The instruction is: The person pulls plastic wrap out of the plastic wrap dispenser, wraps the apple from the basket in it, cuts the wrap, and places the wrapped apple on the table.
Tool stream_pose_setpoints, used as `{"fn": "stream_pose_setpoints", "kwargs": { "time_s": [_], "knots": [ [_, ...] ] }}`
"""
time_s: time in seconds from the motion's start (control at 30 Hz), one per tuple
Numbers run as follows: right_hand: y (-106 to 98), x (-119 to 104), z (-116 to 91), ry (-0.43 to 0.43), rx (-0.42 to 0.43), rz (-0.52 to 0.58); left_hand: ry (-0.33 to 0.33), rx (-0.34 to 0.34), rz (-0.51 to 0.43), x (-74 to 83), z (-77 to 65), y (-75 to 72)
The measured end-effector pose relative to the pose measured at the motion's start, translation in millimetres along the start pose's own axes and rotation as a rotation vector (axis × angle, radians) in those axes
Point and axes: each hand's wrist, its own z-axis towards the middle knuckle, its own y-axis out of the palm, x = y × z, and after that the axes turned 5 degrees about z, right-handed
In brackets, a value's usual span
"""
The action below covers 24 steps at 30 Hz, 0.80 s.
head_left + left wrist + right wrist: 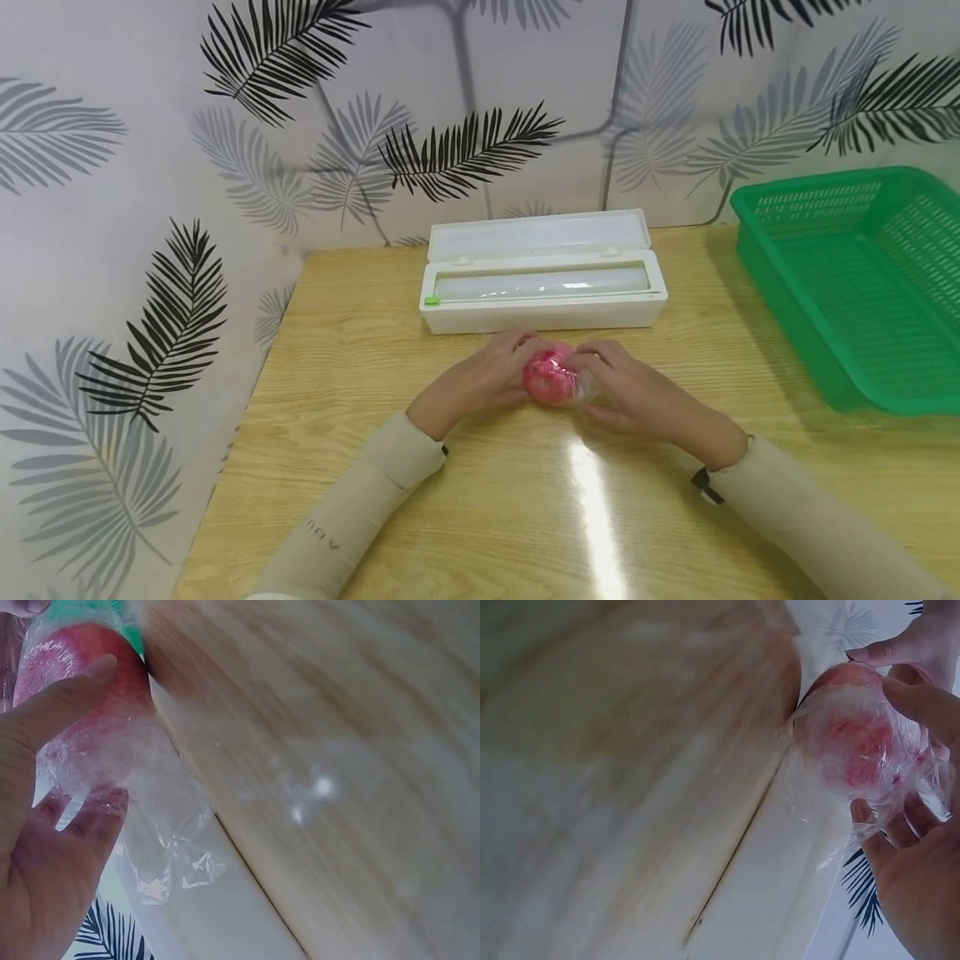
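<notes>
A round red apple sits between the two hands above the wooden table, with clear cling film around it. My left hand holds it from the left; in the left wrist view the thumb lies across the red skin and the fingers curl beneath. From the right, my right hand grips the film-covered side, its thumb on top and its fingertips below in the right wrist view. Loose, crinkled film hangs past the left fingers. The apple's underside is hidden in the head view.
Just behind the hands stands a white cling film box, lid raised, with a film roll inside and a green tab at its left. A green plastic basket is at the right. Leaf-patterned covering backs the wooden table.
</notes>
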Motion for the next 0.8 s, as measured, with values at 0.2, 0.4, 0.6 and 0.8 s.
{"fn": "stream_pose_setpoints", "kwargs": {
  "time_s": [0.2, 0.4, 0.6, 0.8],
  "knots": [
    [-0.3, 4.0, 1.4, 0.114, -0.041, 0.017, -0.034, 0.018, -0.034, -2.8, 5.8, 1.3],
    [-0.8, 8.1, 3.0, 0.117, -0.024, 0.094, -0.106, -0.04, -0.15, -3.2, 4.8, 1.9],
    [-15.1, 4.3, 5.3, 0.207, 0.024, 0.356, -0.179, 0.011, -0.396, 3.4, 2.1, -13.2],
    [-43.5, -13.8, 17.6, 0.269, 0.122, 0.538, -0.233, 0.142, -0.607, 20.3, 4.9, -47.5]
  ]
}}
